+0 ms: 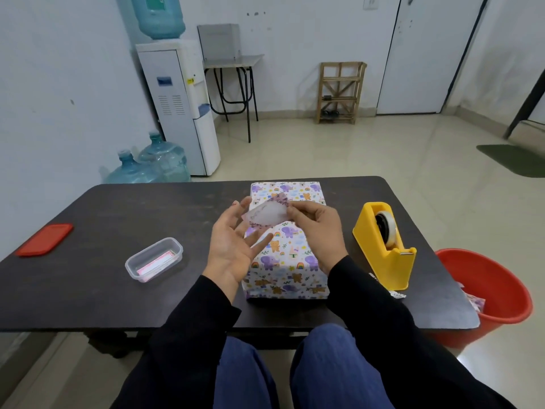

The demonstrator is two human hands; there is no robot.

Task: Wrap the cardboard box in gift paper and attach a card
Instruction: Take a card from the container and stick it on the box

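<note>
Black sleeves lead to two hands held over the gift-wrapped box lying on the dark table. The left hand is palm-up, fingers straight and spread, beside the small card that the right hand pinches by its right edge. A yellow tape dispenser stands right of the box, a water cooler at the far wall.
</note>
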